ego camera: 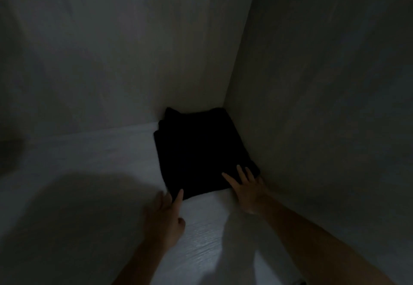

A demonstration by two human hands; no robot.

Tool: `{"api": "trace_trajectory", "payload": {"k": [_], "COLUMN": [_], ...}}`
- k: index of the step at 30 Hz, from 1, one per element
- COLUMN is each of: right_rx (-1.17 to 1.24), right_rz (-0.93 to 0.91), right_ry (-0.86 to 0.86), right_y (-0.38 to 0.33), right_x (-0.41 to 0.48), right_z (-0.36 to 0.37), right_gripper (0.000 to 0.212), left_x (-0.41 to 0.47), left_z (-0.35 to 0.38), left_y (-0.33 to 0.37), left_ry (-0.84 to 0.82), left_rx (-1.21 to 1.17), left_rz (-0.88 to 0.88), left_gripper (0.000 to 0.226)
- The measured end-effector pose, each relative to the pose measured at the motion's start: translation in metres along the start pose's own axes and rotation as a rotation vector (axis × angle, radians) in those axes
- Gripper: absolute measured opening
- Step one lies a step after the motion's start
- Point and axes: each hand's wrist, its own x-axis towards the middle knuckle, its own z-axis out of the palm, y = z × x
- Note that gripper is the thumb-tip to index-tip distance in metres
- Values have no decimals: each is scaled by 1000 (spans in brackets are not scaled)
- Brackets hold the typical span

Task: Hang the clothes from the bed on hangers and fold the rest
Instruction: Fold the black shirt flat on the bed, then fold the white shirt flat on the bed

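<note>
Two hands, left and right, touch murky black cloth.

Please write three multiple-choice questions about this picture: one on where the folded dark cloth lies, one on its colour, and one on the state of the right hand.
1. Where does the folded garment lie?
A. In the corner between the back wall and the right wall
B. On a hanger
C. On the floor

2. What colour is it?
A. White
B. Red
C. Black

3. How is the right hand?
A. Closed in a fist
B. Fingers straight, resting on the garment
C. Holding a hanger

Answers:
1 A: its far edges reach both walls.
2 C: it looks black against the pale surface.
3 B: the fingers lie spread on its near right edge.
</note>
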Motion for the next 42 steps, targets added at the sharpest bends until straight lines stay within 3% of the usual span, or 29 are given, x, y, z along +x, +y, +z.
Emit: {"api": "trace_trajectory", "payload": {"k": [8, 11, 18, 22, 27, 31, 35, 42], "right_rx": [21, -29, 19, 88, 448, 610, 653, 714], "right_rz": [-44, -47, -77, -47, 324, 748, 1088, 1527], "right_ry": [-19, 20, 223, 434, 450, 446, 472, 603], "right_y": [-15, -14, 3, 24, 49, 77, 95, 92], "right_x": [-103, -181, -359, -487, -622, -721, -804, -947], "right_z": [-47, -107, -258, -329, -339, -322, -308, -259], "right_gripper": [80, 75, 61, 53, 46, 50, 45, 38], "left_x": [-79, -148, -283, -365, -448, -495, -535, -618], "left_z": [-48, -113, -287, -375, -447, -475, -476, -456], "left_y": [-6, 12, 89, 130, 185, 246, 312, 416], "left_ry": [-43, -89, 86, 125, 152, 74, -3, -24], "left_rx": [-48, -6, -39, -102, -208, -89, 116, 266], "left_rz": [-227, -255, -41, 72, 362, 715, 1081, 1419], "left_gripper": [68, 67, 56, 53, 39, 29, 30, 30]}}
